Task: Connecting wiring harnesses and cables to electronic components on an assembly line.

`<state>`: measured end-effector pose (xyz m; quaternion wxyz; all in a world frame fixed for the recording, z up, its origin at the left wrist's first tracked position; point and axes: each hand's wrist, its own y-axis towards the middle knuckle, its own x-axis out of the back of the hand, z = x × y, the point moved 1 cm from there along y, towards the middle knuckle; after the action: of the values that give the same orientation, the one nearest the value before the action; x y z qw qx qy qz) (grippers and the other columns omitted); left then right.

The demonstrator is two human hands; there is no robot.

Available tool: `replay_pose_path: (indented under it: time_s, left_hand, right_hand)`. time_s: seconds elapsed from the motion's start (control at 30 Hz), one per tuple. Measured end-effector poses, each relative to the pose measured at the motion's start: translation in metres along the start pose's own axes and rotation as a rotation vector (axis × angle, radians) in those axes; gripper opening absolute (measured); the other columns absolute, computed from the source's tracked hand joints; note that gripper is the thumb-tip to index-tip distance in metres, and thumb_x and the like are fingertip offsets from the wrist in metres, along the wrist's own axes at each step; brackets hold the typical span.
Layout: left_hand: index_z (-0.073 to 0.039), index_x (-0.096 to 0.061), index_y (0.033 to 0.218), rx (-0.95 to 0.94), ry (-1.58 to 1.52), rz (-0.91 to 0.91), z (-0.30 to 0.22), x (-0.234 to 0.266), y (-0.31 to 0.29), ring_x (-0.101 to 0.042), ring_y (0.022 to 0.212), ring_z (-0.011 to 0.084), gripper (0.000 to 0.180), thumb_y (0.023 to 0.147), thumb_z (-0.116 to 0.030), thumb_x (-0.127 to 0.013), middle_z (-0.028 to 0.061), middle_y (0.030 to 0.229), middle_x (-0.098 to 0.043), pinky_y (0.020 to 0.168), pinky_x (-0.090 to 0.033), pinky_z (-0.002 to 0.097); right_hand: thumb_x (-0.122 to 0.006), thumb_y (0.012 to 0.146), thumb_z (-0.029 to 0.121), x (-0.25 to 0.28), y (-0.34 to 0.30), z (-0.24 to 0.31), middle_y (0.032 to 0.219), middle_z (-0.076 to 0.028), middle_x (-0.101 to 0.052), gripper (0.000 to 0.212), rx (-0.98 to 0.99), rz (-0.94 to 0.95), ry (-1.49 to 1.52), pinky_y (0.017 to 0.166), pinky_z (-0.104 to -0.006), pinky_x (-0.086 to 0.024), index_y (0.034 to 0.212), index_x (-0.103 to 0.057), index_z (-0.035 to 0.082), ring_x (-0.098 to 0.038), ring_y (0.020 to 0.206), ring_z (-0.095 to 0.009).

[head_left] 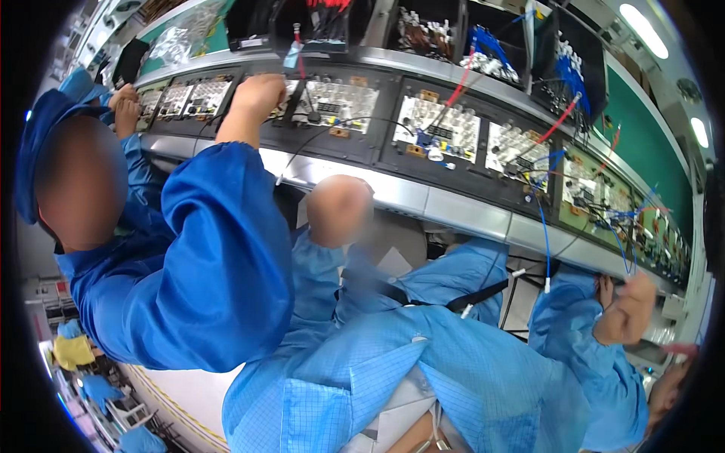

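Observation:
My left hand point(340, 208) is raised just in front of the bench's metal front edge, its light-blue sleeve point(313, 264) below it. It looks rounded and blurred, so I cannot make out its fingers or anything in them. My right hand does not show. Nearest my left hand is the row of black fixtures on the bench, among them a white board point(340, 106) with clear cylinders and thin wires. Farther right lies another such board point(438, 128) with blue and white connectors.
A co-worker in dark blue reaches a hand point(260, 97) over the fixtures at the left. Another in light blue holds a curled hand point(627, 309) at the right. Black bins of blue-wired parts point(491, 53) line the back. A blue wire point(545, 241) hangs off the edge.

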<state>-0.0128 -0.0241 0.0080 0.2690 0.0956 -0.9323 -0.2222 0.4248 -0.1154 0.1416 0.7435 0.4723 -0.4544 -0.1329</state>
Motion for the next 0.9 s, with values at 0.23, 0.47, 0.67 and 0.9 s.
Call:
replay_pose_path:
  time_s: [0.23, 0.47, 0.67, 0.9]
  left_hand:
    - [-0.004, -0.065, 0.089, -0.289, 0.137, -0.141, -0.011, 0.0, -0.007, -0.059, 0.096, 0.0282, 0.018, 0.073, 0.004, -0.06, 0.0116, 0.1, -0.062, 0.08, -0.048, 0.034]
    - [-0.004, -0.059, 0.112, -0.029, 0.293, -0.29, 0.005, 0.029, 0.021, -0.062, 0.096, 0.0265, 0.025, 0.086, -0.004, -0.059, 0.0119, 0.106, -0.064, 0.076, -0.05, 0.0328]
    - [0.0, -0.066, 0.092, -0.083, -0.047, 0.208, -0.028, 0.001, -0.01, -0.065, 0.071, 0.03, 0.012, 0.084, -0.009, -0.063, 0.0154, 0.082, -0.066, 0.064, -0.05, 0.0329]
    - [0.005, -0.066, 0.093, 0.22, -0.249, 0.141, -0.026, 0.03, -0.001, -0.065, 0.074, 0.0153, 0.02, 0.091, -0.011, -0.054, 0.0113, 0.08, -0.068, 0.069, -0.05, 0.0274]
  right_hand:
    - [-0.056, 0.081, 0.014, 0.055, 0.05, -0.012, 0.077, -0.019, -0.059, 0.022, 0.42, -0.013, -0.25, 0.091, -0.0657, -0.038, 0.068, -0.047, 0.0, -0.058, 0.083, -0.037]
    - [-0.042, 0.087, 0.017, 0.051, 0.065, 0.0, 0.093, -0.021, -0.062, 0.019, 0.576, 0.239, -0.296, 0.096, -0.0674, -0.034, 0.087, -0.057, 0.004, -0.057, 0.099, -0.042]
    - [-0.048, 0.085, 0.014, 0.011, 0.067, 0.007, 0.091, -0.017, -0.063, 0.013, 0.468, 0.099, -0.218, 0.098, -0.0636, -0.035, 0.085, -0.057, 0.006, -0.059, 0.096, -0.037]
    - [-0.047, 0.084, 0.008, 0.036, 0.085, -0.002, 0.093, -0.02, -0.064, 0.012, 0.539, 0.209, -0.384, 0.096, -0.0611, -0.038, 0.085, -0.058, 0.003, -0.06, 0.094, -0.039]
